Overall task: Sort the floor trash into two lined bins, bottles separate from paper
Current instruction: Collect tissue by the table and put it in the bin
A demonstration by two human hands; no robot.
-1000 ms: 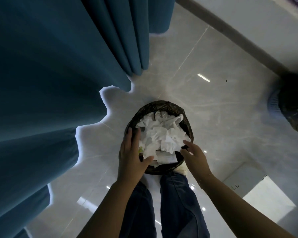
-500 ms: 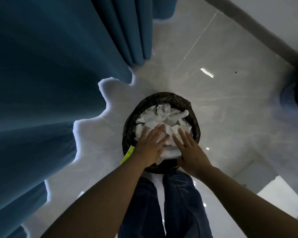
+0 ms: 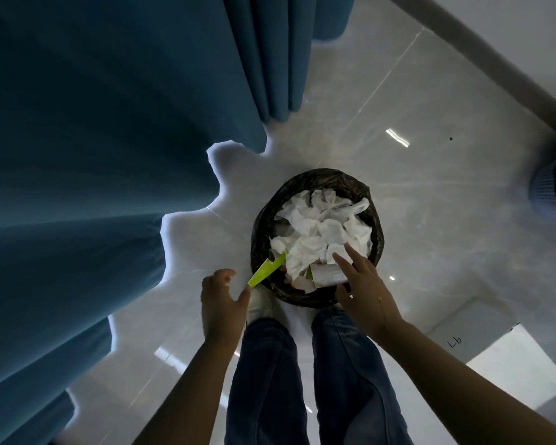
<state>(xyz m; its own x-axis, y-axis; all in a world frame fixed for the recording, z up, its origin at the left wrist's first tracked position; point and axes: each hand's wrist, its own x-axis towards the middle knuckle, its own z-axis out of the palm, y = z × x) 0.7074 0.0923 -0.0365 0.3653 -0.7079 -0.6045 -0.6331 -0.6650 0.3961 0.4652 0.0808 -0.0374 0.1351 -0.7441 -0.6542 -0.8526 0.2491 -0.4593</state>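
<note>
Packing paper is your step: the lined bin, centre frame, is heaped with crumpled paper. Your right hand rests flat-fingered on it; your left hand, loosely curled, holds nothing. Next, tuck in the overhanging green strip.

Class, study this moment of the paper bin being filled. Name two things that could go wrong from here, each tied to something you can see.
1. The crumpled paper is heaped up to the rim of the black-lined bin, so pieces may spill onto the floor.
2. The green strip hangs over the rim by the left hand; it could slide out. The right hand with straight fingers on the pile may push other pieces over.
</note>
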